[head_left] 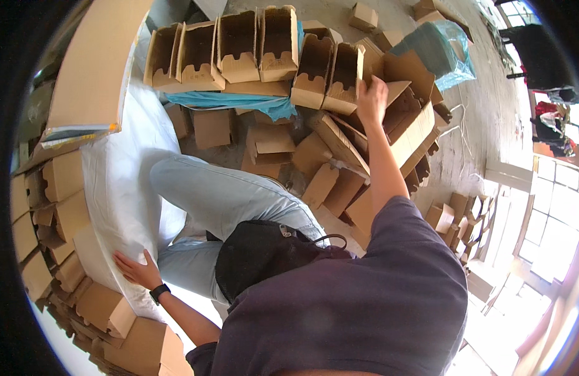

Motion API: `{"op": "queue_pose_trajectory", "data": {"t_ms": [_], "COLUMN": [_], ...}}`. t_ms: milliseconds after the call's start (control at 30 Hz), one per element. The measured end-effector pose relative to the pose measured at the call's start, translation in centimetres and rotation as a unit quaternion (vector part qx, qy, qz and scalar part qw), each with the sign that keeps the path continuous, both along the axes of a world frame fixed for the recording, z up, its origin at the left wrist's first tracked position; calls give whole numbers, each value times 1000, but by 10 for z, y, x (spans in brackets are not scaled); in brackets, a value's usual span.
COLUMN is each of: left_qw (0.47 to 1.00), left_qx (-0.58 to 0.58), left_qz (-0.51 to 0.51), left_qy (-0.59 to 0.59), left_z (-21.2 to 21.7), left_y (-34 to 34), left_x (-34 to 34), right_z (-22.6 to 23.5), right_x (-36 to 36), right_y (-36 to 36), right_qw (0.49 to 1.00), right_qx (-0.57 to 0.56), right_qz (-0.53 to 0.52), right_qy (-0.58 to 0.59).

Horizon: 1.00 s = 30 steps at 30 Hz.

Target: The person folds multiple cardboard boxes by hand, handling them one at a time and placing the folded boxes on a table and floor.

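Observation:
My right hand [372, 103] reaches forward to the end of a row of open cardboard boxes. Its fingers are closed at the side edge of the last open-topped cardboard box [341, 99], which has a notched front; the fingertips are partly hidden. Beside that hand lies a loose heap of opened cartons [411, 135] with flaps sticking up. My left hand [138, 268], a black band on its wrist, rests with fingers spread on a white sheet-like covering [111, 188] and holds nothing.
More notched boxes [239, 66] stand in the row, over crumpled blue plastic [233, 103]. Loose cartons [270, 143] lie on the floor below. Stacked cartons [70, 219] line the left side. A blue plastic-wrapped bundle [433, 53] sits far right. My black bag [255, 257] hangs at my waist.

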<state>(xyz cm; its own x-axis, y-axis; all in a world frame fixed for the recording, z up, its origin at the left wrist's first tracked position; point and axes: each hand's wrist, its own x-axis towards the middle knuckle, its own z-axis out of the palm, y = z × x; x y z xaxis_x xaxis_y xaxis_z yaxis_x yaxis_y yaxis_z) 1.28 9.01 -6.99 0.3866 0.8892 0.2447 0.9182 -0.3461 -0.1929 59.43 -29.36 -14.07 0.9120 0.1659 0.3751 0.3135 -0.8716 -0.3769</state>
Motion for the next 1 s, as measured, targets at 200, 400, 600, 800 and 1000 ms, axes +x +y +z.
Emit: {"op": "queue_pose_trajectory", "data": {"t_ms": [200, 400, 600, 800, 1000], "left_qw": [1000, 998, 999, 999, 999], "left_qx": [9, 41, 39, 37, 34], "left_qz": [-20, -51, -31, -22, -26], "left_qy": [-8, -19, -10, -14, -23], "left_z": [-5, -11, -8, -11, -9], "left_y": [2, 6, 1, 2, 2], "left_x": [-7, -7, -5, -11, -8], "right_z": [22, 11, 34, 40, 47], "right_x": [20, 35, 2, -11, -15], "right_y": [32, -45, -30, -14, -5], "right_qw": [956, 879, 530, 515, 531], "right_qx": [-69, 460, 824, 807, 775], "right_qz": [-162, -59, -4, 100, 135], "right_qy": [236, 108, 200, 269, 316]}}
